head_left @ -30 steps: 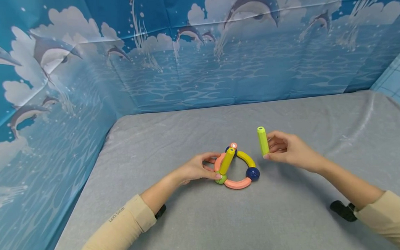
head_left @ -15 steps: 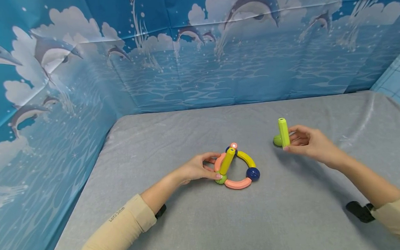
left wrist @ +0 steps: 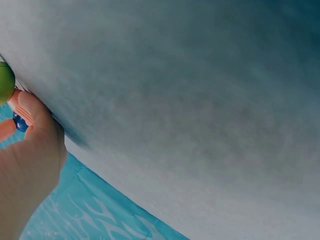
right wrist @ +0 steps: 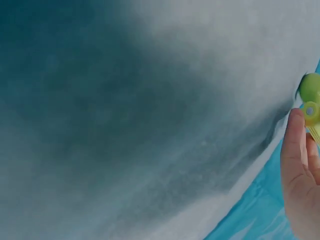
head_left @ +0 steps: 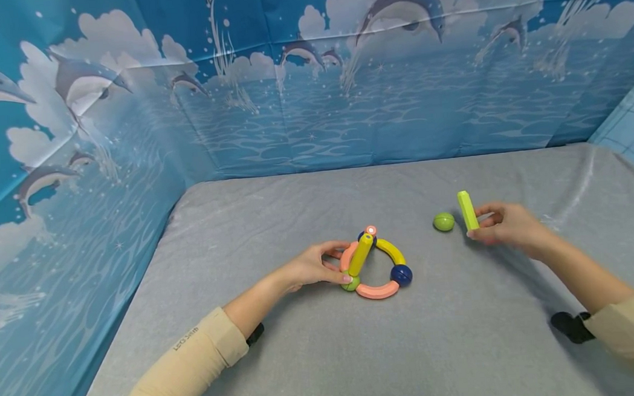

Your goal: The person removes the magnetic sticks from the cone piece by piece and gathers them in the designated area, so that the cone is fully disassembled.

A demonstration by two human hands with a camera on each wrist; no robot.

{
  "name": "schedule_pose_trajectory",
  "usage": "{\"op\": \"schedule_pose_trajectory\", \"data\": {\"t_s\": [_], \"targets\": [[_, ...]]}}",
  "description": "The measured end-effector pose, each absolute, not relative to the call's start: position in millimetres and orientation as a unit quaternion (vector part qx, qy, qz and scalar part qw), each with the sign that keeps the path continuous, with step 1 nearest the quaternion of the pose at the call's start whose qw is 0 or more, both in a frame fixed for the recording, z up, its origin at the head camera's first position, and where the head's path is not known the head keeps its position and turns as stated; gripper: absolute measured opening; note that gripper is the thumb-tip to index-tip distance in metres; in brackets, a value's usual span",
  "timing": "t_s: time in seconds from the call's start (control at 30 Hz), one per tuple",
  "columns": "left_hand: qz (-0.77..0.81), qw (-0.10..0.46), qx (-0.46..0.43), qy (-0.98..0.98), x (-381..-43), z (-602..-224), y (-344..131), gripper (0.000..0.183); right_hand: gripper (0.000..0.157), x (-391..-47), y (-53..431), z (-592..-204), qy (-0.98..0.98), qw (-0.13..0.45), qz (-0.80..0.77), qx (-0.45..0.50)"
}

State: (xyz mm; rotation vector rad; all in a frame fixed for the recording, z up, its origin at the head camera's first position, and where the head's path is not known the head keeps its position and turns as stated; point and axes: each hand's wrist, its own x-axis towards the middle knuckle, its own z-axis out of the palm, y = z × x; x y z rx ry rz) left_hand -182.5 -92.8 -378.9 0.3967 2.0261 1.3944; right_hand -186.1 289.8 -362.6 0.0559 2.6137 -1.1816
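Observation:
Just left of the table's middle lies a toy ring of curved rods, pink (head_left: 378, 291) and yellow (head_left: 391, 251), joined by balls: blue (head_left: 401, 275) and green (head_left: 350, 281). A straight yellow rod (head_left: 360, 256) rises from the green ball, and a short pink rod end (head_left: 370, 230) tops the far blue ball. My left hand (head_left: 318, 264) grips the ring's left side, thumb on the green ball. My right hand (head_left: 509, 228) pinches a lime-green straight rod (head_left: 467, 210) near its lower end, tilted slightly. Left of that rod, apart from it, a loose green ball (head_left: 444, 222) rests on the cloth.
Grey cloth (head_left: 326, 355) covers the table. A blue dolphin-print curtain (head_left: 311, 101) hangs along the back and left sides. Dark wrist-worn devices (head_left: 571, 326) show under the sleeves.
My right hand has carried the lime-green rod to the right, past the loose green ball, which now shows fully. The left hand and the ring have stayed in place.

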Motion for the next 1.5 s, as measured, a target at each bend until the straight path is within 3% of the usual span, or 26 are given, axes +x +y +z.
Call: {"op": "schedule_pose_trajectory", "data": {"t_s": [0.17, 0.47, 1.5], "targets": [[0.529, 0.320, 0.151, 0.771, -182.6, -379.8, -93.2, 0.069, 0.072, -194.4, 290.9, -366.9, 0.888, 0.183, -0.419, 0.050], [0.534, 0.313, 0.153, 0.771, -182.2, -378.6, -91.9, 0.069, 0.072, -202.3, 290.4, -365.1, 0.876, 0.216, -0.429, 0.051], [0.535, 0.317, 0.150, 0.769, -182.1, -379.0, -92.1, 0.069, 0.073, -199.5, 300.2, -349.3, 0.886, 0.207, -0.414, 0.012]]}}
